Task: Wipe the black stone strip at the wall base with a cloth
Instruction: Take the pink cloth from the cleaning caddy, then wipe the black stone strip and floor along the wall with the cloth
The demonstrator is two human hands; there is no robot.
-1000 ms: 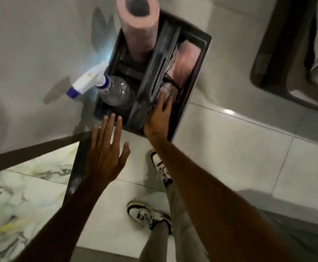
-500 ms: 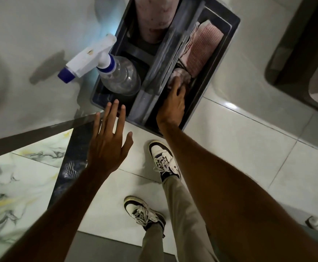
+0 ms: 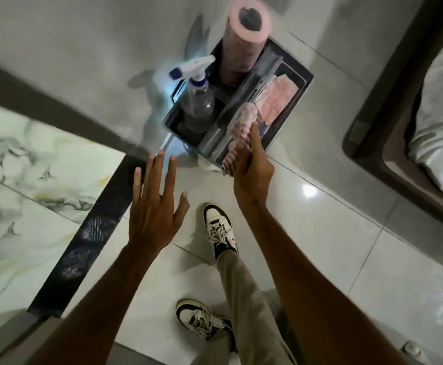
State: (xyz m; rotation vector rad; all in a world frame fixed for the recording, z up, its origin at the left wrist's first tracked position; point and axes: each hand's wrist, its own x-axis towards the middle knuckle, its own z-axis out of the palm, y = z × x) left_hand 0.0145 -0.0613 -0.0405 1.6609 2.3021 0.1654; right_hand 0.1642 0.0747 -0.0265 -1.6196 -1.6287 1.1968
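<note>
A black stone strip (image 3: 83, 243) runs along the foot of the marbled wall at the left, with dusty smears on it. My right hand (image 3: 252, 169) is shut on a pink-and-white cloth (image 3: 241, 122), lifting it over the near edge of a dark caddy (image 3: 296, 101) that stands on the floor. Its end hangs down beside my fingers. My left hand (image 3: 154, 206) hovers open with fingers spread, just right of the strip's upper end, holding nothing.
In the caddy stand a clear spray bottle (image 3: 196, 101) with a white and blue head, a tall pink roll (image 3: 244, 40) and a folded pink cloth (image 3: 278, 96). My two sneakers (image 3: 220, 233) are on pale floor tiles. A dark-framed bed (image 3: 410, 133) lies at the right.
My right hand has closed on the cloth and drawn it up out of the caddy toward me. The view has swung back, showing more of the black strip. My left hand stays open.
</note>
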